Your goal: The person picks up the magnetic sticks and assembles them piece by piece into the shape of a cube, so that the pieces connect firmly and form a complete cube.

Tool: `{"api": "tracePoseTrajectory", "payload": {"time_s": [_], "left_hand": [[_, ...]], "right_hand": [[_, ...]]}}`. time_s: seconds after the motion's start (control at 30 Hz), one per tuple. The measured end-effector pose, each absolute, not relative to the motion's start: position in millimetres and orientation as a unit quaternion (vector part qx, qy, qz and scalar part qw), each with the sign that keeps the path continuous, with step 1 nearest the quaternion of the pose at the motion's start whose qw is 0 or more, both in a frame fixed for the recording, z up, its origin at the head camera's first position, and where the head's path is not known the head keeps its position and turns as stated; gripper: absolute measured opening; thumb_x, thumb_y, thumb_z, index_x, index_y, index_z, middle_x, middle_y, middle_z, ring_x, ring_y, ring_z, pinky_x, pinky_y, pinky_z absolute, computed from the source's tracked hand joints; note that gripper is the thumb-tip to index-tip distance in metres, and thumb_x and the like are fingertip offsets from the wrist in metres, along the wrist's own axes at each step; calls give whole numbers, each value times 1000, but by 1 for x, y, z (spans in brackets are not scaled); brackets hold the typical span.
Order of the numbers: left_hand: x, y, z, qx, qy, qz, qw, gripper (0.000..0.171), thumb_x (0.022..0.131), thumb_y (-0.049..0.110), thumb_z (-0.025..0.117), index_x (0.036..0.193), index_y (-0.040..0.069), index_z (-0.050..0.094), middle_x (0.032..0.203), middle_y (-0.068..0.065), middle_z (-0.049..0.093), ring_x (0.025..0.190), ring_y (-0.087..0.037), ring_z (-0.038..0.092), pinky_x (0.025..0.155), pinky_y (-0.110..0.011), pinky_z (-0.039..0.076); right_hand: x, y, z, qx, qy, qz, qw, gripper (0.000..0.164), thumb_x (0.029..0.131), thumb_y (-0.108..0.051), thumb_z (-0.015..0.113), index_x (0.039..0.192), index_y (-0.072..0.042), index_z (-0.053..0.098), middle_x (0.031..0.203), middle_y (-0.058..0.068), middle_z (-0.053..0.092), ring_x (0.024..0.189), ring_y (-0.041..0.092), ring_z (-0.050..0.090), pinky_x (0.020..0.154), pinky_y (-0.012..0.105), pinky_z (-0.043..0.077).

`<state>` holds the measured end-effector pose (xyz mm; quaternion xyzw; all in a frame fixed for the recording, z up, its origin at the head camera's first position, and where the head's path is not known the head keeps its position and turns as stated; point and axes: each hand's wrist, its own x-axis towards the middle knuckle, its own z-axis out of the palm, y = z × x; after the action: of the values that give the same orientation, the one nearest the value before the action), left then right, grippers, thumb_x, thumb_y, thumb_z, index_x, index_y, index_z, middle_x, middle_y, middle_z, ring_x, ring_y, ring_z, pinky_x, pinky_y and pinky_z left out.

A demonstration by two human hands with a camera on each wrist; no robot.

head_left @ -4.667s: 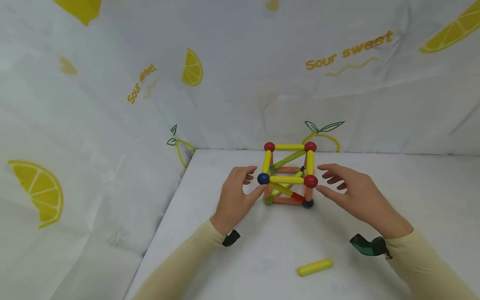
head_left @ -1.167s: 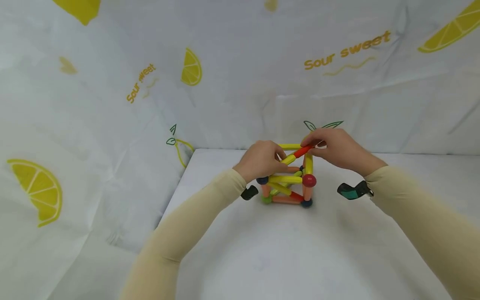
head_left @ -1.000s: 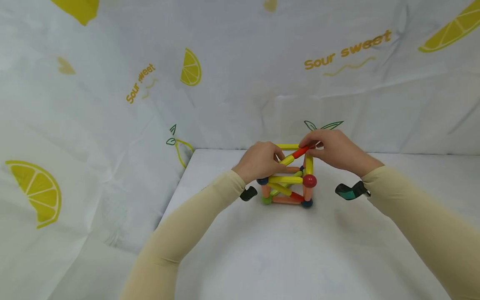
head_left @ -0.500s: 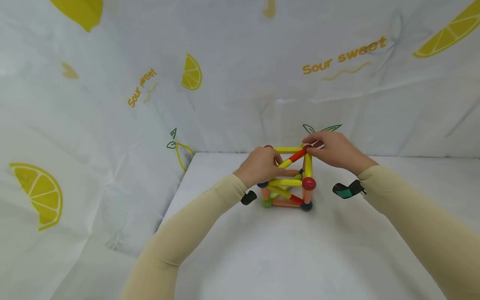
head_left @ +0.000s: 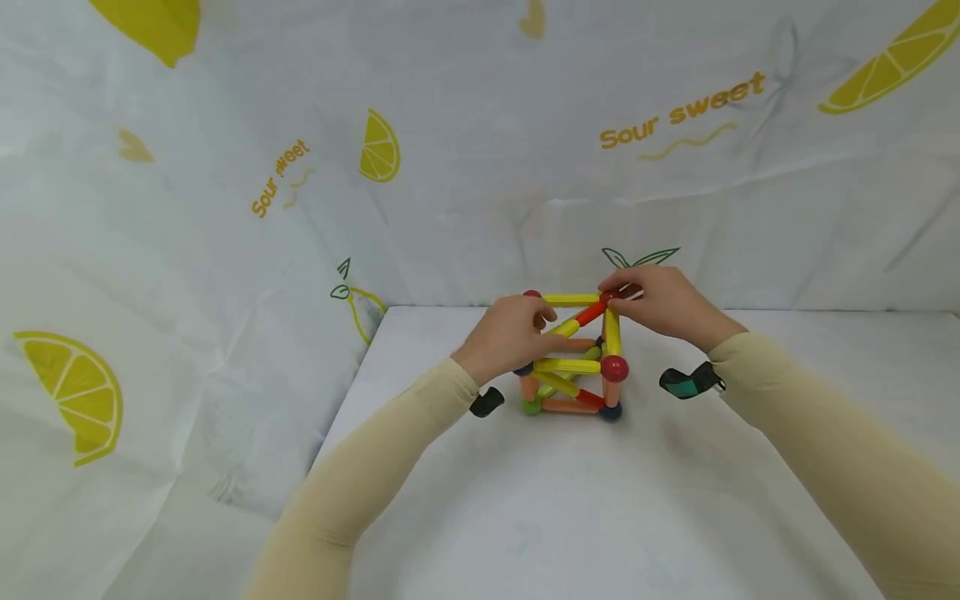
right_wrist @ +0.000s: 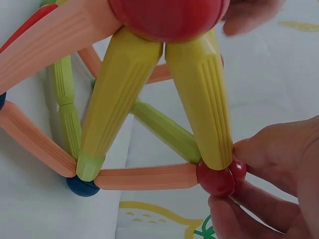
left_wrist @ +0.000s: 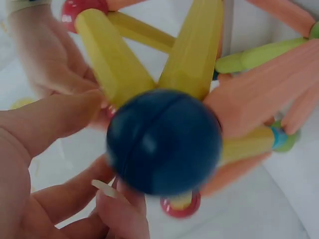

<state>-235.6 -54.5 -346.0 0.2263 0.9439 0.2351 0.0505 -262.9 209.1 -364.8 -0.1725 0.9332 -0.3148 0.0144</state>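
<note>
A cube frame of magnetic rods (head_left: 568, 365) and balls stands on the white table in the head view. A diagonal of a yellow rod and a red rod (head_left: 590, 314) crosses its top. My right hand (head_left: 667, 304) pinches the red ball (right_wrist: 216, 178) at the far right top corner between thumb and fingers. My left hand (head_left: 501, 336) is over the left side, its thumb and fingers parted around the near end of the diagonal. In the left wrist view the blue ball (left_wrist: 164, 142) is large beside those fingers, hiding part of the rods behind.
Behind the table (head_left: 480, 517) hangs a white cloth (head_left: 480, 225) printed with lemon slices and lettering, close to the frame's far side. The table's left edge runs diagonally beside the left sleeve (head_left: 375, 467).
The loose yellow rod at the front has gone from the table. The red-and-yellow diagonal now lies across the top. My left fingers have spread and drawn slightly left; the right hand moved onto the red ball.
</note>
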Motion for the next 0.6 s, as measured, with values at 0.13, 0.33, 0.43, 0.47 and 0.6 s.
{"api": "tracePoseTrajectory", "payload": {"time_s": [0.13,0.33,0.43,0.47,0.6], "left_hand": [[-220,-87,-347,211,942,254,51,47,90,47,89,125,18,76,116,1,72,99,-16,65,82,-31,58],[-211,-103,-362,259,916,299,67,42,88,35,92,123,18,77,109,5,70,94,-13,68,82,-29,60],[-212,-99,-365,268,912,305,61,32,90,29,91,117,19,79,104,8,70,92,-10,68,82,-28,60],[-212,-99,-365,267,911,307,62,30,90,28,91,116,19,79,103,8,71,92,-10,68,81,-28,60],[-213,-99,-365,253,911,317,74,29,91,26,90,116,19,79,103,7,72,93,-12,69,82,-29,60]], "right_hand": [[-265,208,-366,-177,933,-314,14,34,107,-19,66,137,-5,72,129,21,74,121,42,70,98,57,62],[-263,218,-365,-162,938,-306,12,37,108,-22,64,140,-4,71,130,22,74,119,43,71,99,58,61],[-261,218,-367,-157,937,-311,14,38,108,-22,63,141,-3,70,130,24,73,120,45,71,100,59,61],[-261,217,-368,-156,937,-312,11,38,108,-22,62,141,-3,70,130,23,73,119,45,71,100,59,61],[-261,215,-371,-159,937,-312,8,37,108,-20,63,140,-3,70,129,23,73,119,45,71,99,59,61]]}}
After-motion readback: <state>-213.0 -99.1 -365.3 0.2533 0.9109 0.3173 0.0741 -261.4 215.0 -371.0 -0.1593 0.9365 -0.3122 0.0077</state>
